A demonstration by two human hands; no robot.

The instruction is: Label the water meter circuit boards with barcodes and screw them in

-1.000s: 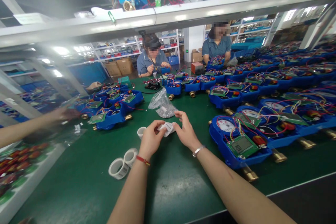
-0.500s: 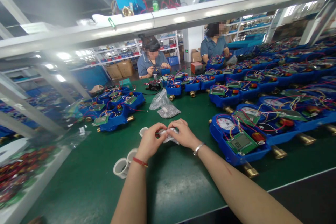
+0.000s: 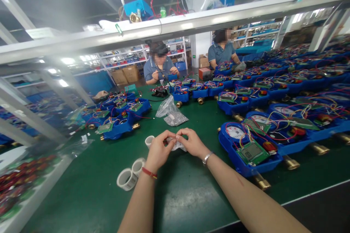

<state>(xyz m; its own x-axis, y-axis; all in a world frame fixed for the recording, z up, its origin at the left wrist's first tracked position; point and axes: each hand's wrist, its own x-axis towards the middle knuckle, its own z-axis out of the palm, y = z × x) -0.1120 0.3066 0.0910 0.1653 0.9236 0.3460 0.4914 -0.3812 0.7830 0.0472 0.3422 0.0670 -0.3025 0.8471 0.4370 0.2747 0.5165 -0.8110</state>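
Observation:
Over the green table, my left hand (image 3: pixel 160 149) and my right hand (image 3: pixel 191 142) meet, thumbs and forefingers pinched close together. Between them is a white piece with dark print, a label strip (image 3: pixel 179 145) by its look, partly hidden by my fingers. A white roll of labels (image 3: pixel 149 141) stands just left of my left hand. Two more rolls, a larger label roll (image 3: pixel 127 179) and a smaller label roll (image 3: pixel 137 166), touch each other near my left wrist. Beyond my hands lies a clear plastic bag (image 3: pixel 175 117) of small grey parts.
Blue meter housings (image 3: pixel 250 149) with circuit boards, wires and brass fittings fill the right side in rows. More blue housings (image 3: pixel 117 128) stand at the left. A white tray (image 3: pixel 41 189) of red-and-green parts is at lower left. Two people (image 3: pixel 161 63) sit across the table, under a shelf (image 3: pixel 175 22).
Both hands stay together around the white label strip, with small finger movements. The whole view has shifted slightly. Across the table, the right-hand person's arm has moved forward.

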